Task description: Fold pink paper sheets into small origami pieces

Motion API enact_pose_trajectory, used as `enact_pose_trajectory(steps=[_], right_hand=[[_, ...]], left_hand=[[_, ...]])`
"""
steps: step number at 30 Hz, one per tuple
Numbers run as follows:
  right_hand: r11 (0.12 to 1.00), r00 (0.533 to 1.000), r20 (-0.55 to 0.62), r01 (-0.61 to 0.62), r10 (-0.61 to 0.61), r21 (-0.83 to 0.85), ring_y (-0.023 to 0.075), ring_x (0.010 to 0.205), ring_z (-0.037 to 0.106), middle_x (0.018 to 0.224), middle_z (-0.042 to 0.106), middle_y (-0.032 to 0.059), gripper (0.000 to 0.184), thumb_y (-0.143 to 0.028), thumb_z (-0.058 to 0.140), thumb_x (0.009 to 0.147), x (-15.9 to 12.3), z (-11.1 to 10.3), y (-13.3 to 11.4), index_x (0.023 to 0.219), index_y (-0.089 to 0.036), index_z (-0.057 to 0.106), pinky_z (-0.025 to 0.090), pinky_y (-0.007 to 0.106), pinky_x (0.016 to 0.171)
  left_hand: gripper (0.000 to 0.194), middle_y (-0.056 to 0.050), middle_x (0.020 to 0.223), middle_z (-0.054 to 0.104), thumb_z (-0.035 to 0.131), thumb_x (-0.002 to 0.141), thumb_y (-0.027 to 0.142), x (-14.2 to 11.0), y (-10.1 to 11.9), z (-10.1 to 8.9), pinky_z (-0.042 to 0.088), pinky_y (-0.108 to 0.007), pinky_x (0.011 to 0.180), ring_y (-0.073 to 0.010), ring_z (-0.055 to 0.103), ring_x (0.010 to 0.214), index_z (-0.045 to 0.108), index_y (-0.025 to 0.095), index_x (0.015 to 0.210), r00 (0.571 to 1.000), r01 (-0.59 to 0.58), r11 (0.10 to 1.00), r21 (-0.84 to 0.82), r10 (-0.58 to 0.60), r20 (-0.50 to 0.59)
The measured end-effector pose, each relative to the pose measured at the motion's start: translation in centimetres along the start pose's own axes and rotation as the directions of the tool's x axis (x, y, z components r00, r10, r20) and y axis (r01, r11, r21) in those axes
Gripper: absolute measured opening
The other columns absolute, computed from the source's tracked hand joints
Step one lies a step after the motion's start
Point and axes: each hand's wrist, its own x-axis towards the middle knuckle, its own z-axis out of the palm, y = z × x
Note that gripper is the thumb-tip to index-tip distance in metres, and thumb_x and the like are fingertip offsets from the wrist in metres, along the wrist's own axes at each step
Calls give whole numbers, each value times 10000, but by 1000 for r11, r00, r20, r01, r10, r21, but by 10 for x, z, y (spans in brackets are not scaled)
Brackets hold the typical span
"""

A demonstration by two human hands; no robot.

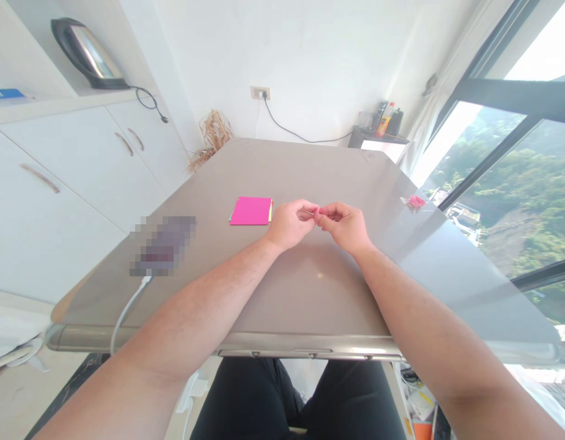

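My left hand [291, 225] and my right hand [344, 225] meet above the middle of the table, fingertips together. Both are closed in a pinch around a small pink piece [316, 211], mostly hidden by the fingers; it looks like folded paper, but its kind is hard to make out. Just left of my left hand lies a stack of square coloured paper [251, 211], bright pink on top, with green and yellow edges peeking out. Farther off, near the table's right edge, sits a small pink bundle [416, 201] with something clear around it.
A blurred-out dark device [163, 245] lies at the left with a white cable [129, 311] running over the front edge of the table [305, 293]. White cabinets with a kettle [92, 55] stand left. Bottles [386, 119] stand on a small cabinet behind; a window is at right.
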Motion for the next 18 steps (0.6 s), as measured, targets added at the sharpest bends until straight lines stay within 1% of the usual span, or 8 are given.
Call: enact_pose_trajectory(steps=[7,13,18], right_hand=[[1000,1000,6,-8,8,14,170,699,651,817,739,51,303,-478,751,739,0,0,-1,850,-196,742,533,321,673],[1000,1000,14,-8,8,17,160,669,641,791,729,43,280,-455,750,742,0,0,-2,840,-193,736,525,314,654],[1000,1000,-6,24,-23,15,168,721,661,856,743,46,219,-387,724,754,-1,2,-1,869,-201,726,543,328,701]], left_hand=[[220,-58,883,776,741,780,306,0,0,0,590,-365,813,-217,745,865,691,187,958,1000,4,1000,-9,-4,4],[194,-53,880,774,724,780,275,0,1,-1,588,-361,810,-213,744,860,691,188,950,1000,-2,1000,9,2,4],[199,-59,923,772,714,769,240,0,1,0,584,-359,804,-213,739,868,699,190,961,1000,-11,999,38,12,-10]])
